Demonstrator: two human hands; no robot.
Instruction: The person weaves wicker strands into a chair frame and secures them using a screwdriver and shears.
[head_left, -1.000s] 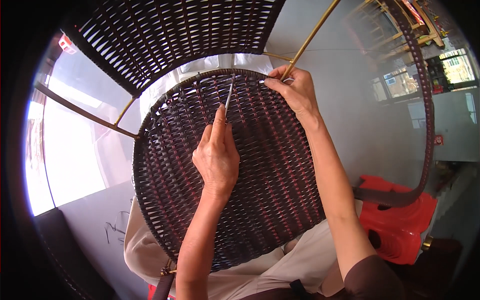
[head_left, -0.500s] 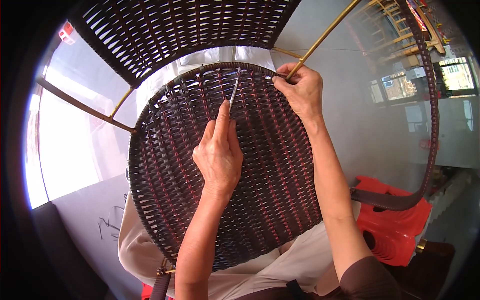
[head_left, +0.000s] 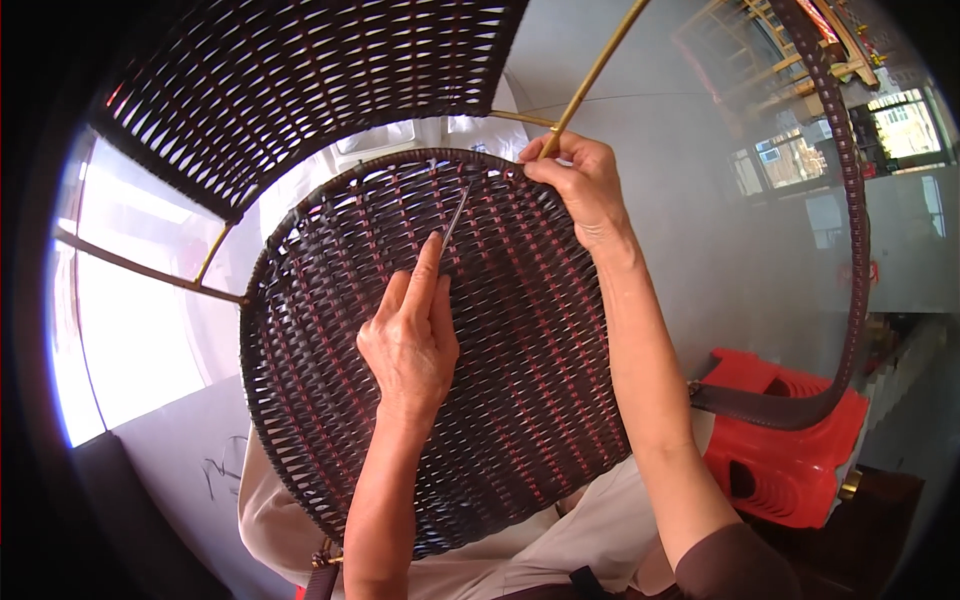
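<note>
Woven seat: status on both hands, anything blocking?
Left hand holding slim metal tool, index finger along it, pointed toward far rim. Right hand on rim beside gold rod. Woven seat over lap. No obstruction seen at tool.

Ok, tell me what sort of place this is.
Probably a small indoor furniture workshop, though I can't be sure: the woven chair seat, the slim metal tool in the left hand and the red plastic stool suggest it.

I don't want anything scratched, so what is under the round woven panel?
Beige trousers show past the near edge and lower left of the woven panel. The close weave hides whatever lies beneath its middle.
</note>
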